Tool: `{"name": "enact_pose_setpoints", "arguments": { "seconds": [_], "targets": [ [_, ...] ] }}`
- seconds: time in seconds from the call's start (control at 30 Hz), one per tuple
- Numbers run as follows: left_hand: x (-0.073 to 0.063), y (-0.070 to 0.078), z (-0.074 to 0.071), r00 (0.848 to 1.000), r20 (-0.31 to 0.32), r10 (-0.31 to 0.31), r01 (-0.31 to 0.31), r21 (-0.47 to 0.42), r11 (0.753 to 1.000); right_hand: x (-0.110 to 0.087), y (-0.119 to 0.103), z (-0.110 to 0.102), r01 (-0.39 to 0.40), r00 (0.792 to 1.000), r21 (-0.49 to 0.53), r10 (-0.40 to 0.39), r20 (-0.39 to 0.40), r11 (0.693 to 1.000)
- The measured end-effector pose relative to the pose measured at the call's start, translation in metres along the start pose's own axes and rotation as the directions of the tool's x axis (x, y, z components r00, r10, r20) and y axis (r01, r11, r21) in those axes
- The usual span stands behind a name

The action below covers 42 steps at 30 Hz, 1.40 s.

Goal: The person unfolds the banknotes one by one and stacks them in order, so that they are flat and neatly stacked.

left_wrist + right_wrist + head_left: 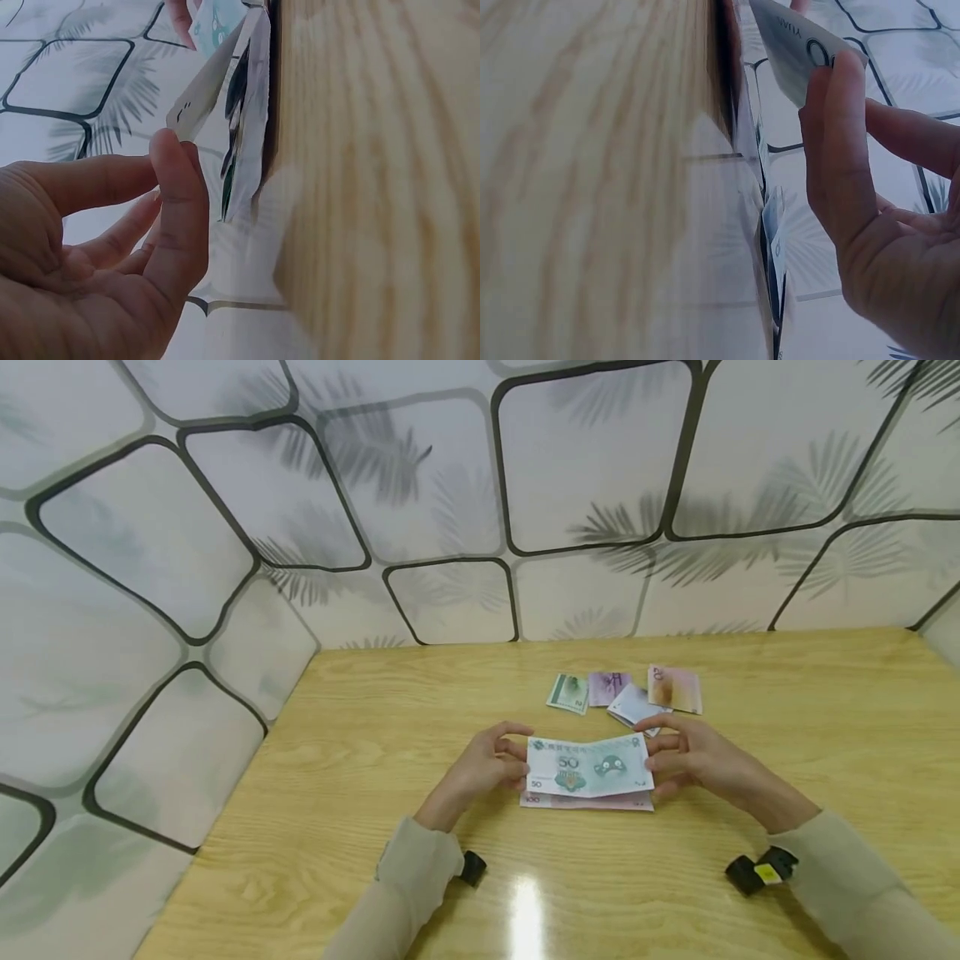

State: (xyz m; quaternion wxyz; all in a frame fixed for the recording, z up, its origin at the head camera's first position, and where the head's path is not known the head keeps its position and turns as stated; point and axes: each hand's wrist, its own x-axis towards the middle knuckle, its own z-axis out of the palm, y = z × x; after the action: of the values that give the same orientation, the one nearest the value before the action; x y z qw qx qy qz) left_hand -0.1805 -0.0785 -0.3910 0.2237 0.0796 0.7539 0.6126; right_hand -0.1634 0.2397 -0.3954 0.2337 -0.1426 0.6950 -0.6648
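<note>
A greenish 50 play banknote [588, 760] is held up, slightly tilted and creased, between the two hands. Its left edge is pinched by the left hand [480, 764] with thumb and fingertips, while the right hand [705, 762] pinches its right edge. In the left wrist view, the left hand [127, 232] has the note's corner at its fingertips; in the right wrist view, the right hand [885, 180] grips the opposite end. Below the raised note lies a pinkish 100 banknote [585, 803] on the table, mostly covered by it in the head view.
Beyond the hands lie several folded notes: a green one [568, 693], a purple one [606, 688], a pale blue one [633, 703] and an orange-pink 20 [678, 691]. The wooden table [360, 735] meets a patterned wall [450, 602] at the back and left.
</note>
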Motion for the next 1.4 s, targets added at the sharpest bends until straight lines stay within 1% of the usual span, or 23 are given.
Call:
{"name": "enact_pose_setpoints", "arguments": {
  "seconds": [0.17,0.27,0.37,0.5,0.67,0.83,1.0,1.13,1.2,1.3,1.4],
  "targets": [
    [0.000,0.001,0.000,1.000,0.014,-0.008,0.008,0.023,1.000,0.000,-0.002,-0.001,-0.019,1.000,-0.003,0.019,0.024,1.000],
    [0.000,0.001,0.000,0.999,0.020,-0.027,0.026,0.046,0.999,0.000,-0.003,0.000,-0.027,0.999,-0.001,0.027,0.047,1.000],
    [0.000,0.002,0.000,0.998,0.042,-0.048,0.046,0.060,0.997,0.000,-0.004,0.000,-0.031,0.998,-0.012,0.031,0.053,0.999],
    [-0.002,0.004,0.000,0.995,0.077,-0.066,0.060,0.077,0.995,0.000,-0.005,-0.001,-0.034,0.998,-0.034,0.035,0.044,0.999],
    [-0.005,0.008,-0.002,0.989,0.121,-0.082,0.066,0.132,0.989,0.000,-0.004,-0.002,-0.015,1.000,-0.057,0.016,0.019,0.998],
    [-0.007,0.008,-0.003,0.980,0.164,-0.112,0.076,0.214,0.974,-0.001,-0.001,-0.001,0.016,1.000,-0.090,-0.016,-0.006,0.996],
    [-0.010,0.007,-0.002,0.971,0.203,-0.128,0.067,0.283,0.957,-0.002,-0.002,0.000,0.044,0.998,-0.164,-0.051,-0.039,0.986],
    [-0.013,0.010,-0.001,0.968,0.223,-0.116,0.041,0.315,0.948,-0.003,-0.003,0.002,0.073,0.995,-0.199,-0.084,-0.050,0.977],
    [-0.013,0.010,-0.002,0.972,0.219,-0.087,0.007,0.342,0.940,-0.002,-0.004,0.003,0.080,0.995,-0.204,-0.092,-0.048,0.976],
    [-0.012,0.009,-0.005,0.979,0.202,-0.032,-0.051,0.393,0.918,-0.001,-0.005,0.003,0.078,0.995,-0.211,-0.089,-0.043,0.974],
    [-0.011,0.008,-0.007,0.982,0.189,0.007,-0.087,0.419,0.904,0.000,-0.005,0.001,0.096,0.995,-0.210,-0.103,-0.020,0.973]
  ]
}}
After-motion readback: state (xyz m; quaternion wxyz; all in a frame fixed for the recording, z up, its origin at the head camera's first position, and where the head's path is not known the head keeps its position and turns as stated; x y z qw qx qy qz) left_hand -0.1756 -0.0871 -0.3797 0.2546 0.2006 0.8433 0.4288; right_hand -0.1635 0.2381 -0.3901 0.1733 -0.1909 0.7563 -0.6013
